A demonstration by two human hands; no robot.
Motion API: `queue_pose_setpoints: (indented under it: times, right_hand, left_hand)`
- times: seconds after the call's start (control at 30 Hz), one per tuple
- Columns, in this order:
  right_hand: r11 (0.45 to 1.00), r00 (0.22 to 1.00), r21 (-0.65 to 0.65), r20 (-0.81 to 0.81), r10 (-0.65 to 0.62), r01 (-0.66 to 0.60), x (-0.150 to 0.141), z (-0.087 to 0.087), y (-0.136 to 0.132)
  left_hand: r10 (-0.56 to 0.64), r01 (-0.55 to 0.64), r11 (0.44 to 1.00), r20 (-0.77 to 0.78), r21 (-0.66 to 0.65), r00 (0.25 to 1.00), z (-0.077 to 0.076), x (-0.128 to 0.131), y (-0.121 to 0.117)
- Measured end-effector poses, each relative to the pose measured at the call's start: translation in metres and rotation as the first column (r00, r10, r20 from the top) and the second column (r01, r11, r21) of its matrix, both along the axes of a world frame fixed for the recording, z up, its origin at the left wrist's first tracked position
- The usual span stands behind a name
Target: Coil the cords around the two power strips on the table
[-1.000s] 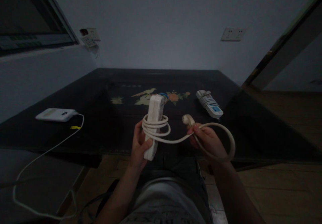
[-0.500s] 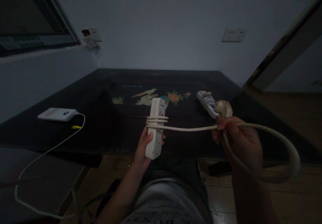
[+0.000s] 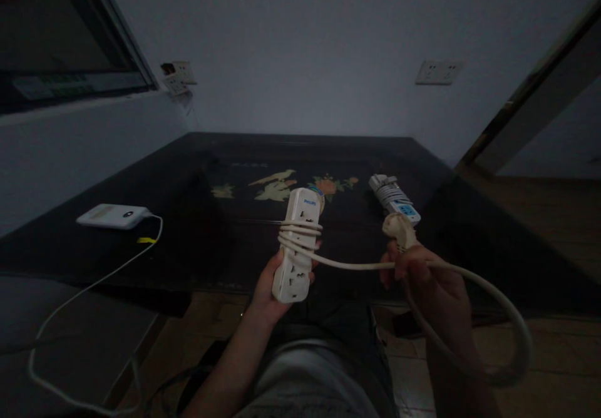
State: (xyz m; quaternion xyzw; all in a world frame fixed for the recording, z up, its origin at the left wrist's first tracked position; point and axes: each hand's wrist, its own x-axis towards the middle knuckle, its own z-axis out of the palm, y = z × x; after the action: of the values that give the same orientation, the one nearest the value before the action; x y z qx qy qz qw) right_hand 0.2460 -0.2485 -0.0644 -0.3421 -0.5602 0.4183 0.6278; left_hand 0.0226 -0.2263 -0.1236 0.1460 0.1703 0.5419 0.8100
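My left hand (image 3: 272, 286) is closed around the lower part of a white power strip (image 3: 293, 280), held tilted above the table's near edge with its sockets facing me. Several turns of its white cord (image 3: 347, 266) wrap around the strip's middle. From there the cord runs fairly straight to my right hand (image 3: 434, 280), whose fingers pinch it just below the plug (image 3: 399, 229). Beyond that hand the cord bows out in a loose loop and curves back under the wrist. The fingers of my left hand behind the strip are partly hidden.
A second power strip (image 3: 394, 199) with cord wound around it lies on the dark table (image 3: 225, 236) at the right. On the left lies a white device (image 3: 114, 216) with a thin cable (image 3: 101, 280) hanging over the edge. Wall sockets (image 3: 439, 72) are behind.
My right hand has moved down and left with the plug and cord. The power strip has turned so its socket face shows more, and the cord now slants down from the turns.
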Motion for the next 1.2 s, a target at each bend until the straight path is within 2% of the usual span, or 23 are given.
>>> queue_pose_setpoints:
  times: [0.17,0.27,0.5,0.63,0.8,0.93,1.03,1.2]
  right_hand:
    - [1.000,0.997,-0.013,0.072,0.003,-0.002,-0.002,-0.007,-0.001]
    - [0.998,0.999,-0.055,0.052,0.007,-0.005,-0.005,-0.011,0.002]
    - [0.986,0.993,-0.145,-0.072,-0.098,0.087,-0.001,-0.014,0.013]
    - [0.983,0.983,-0.066,-0.060,-0.173,0.169,0.009,-0.013,0.018]
    - [0.956,0.958,0.071,-0.070,-0.279,0.284,0.011,0.000,0.022]
    - [0.938,0.945,0.126,-0.102,-0.310,0.322,0.009,0.009,0.026]
    - [0.948,0.950,0.075,-0.058,-0.306,0.310,0.007,0.006,0.028]
    - [0.958,0.960,-0.070,-0.024,-0.280,0.278,0.003,-0.007,0.025]
  left_hand:
    - [-0.006,0.009,1.000,0.128,-0.019,0.992,0.005,0.000,-0.005]
    - [-0.014,0.015,1.000,0.150,-0.005,0.989,0.008,-0.001,-0.005]
    - [0.008,-0.008,0.996,0.002,-0.094,1.000,0.002,0.001,-0.005]
    - [0.044,-0.054,0.995,-0.117,-0.085,0.992,-0.002,0.005,-0.003]
    - [0.147,-0.165,0.983,-0.194,-0.080,0.970,0.001,0.007,-0.005]
    - [0.129,-0.137,0.990,-0.178,-0.035,0.975,0.004,0.004,-0.008]
    - [0.130,-0.132,0.991,-0.106,-0.010,0.986,0.011,0.002,-0.010]
    - [0.085,-0.085,0.995,0.004,-0.059,0.996,0.026,0.008,-0.016]
